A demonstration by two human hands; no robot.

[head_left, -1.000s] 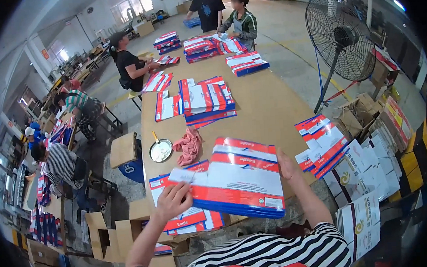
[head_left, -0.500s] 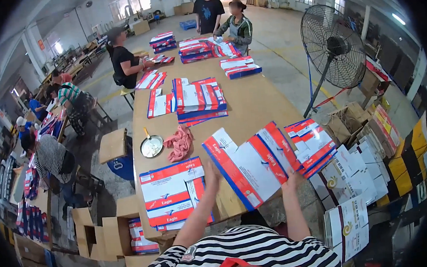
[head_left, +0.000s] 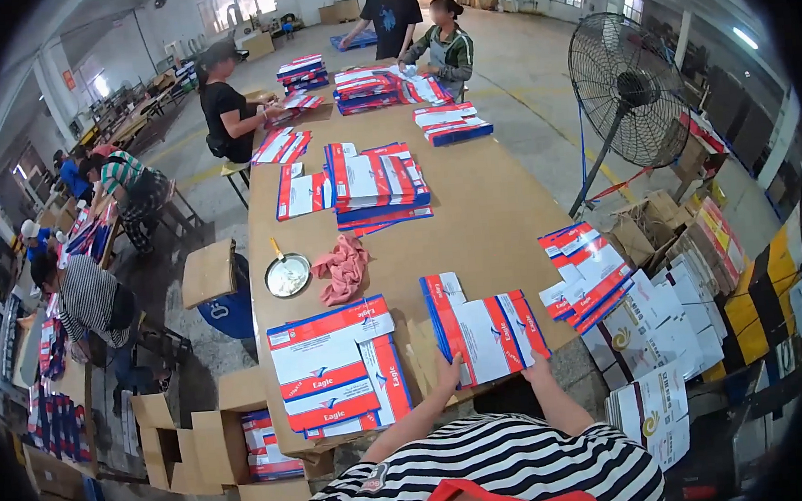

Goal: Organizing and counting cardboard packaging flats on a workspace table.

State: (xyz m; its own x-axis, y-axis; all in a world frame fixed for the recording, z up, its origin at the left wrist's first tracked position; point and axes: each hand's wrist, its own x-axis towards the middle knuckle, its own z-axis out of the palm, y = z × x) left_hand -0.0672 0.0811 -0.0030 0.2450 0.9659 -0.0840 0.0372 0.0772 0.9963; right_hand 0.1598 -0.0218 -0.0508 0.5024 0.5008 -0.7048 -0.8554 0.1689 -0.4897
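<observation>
At the lower middle of the head view, both hands gripped a stack of flat red, white and blue carton blanks (head_left: 487, 332) lying on the bench (head_left: 472, 219). The left hand (head_left: 448, 372) was closed on its near left corner, the right hand (head_left: 536, 363) on its near right corner. The stack sat close to the bench's near edge, just right of a second pile of blanks (head_left: 335, 369). A loose grip could let the sheets fan out or slide off the edge; a sideways shove might disturb the neighbouring pile.
</observation>
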